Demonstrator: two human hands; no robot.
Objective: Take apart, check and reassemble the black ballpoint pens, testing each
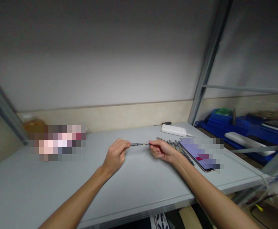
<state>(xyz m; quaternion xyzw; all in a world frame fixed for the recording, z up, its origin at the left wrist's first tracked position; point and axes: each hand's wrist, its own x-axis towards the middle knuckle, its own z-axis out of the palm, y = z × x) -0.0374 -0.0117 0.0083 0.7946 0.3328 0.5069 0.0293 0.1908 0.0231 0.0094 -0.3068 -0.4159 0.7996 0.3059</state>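
Above the middle of the desk, a slim grey pen-like piece [137, 144] stretches level between my two hands. Fingertips of my left hand [115, 155] pinch its left end. My right hand [161, 149] grips the thin dark right end, its fingers curled. A small yellowish spot shows near that end; whether it is one piece or two parts I cannot tell. Just beyond my right wrist lie several dark grey pens [188, 156] in a row, partly hidden by the hand. Beside them rests a tablet or large phone [196, 152] with a lilac screen, partly blurred out.
A white power strip [174, 130] and a black-handled screwdriver [166, 123] lie at the back right of the grey desk [134, 190]. A bottle of amber liquid [35, 125] stands back left, near a pixelated patch. Blue trays [215, 122] sit beyond the metal post [204, 76].
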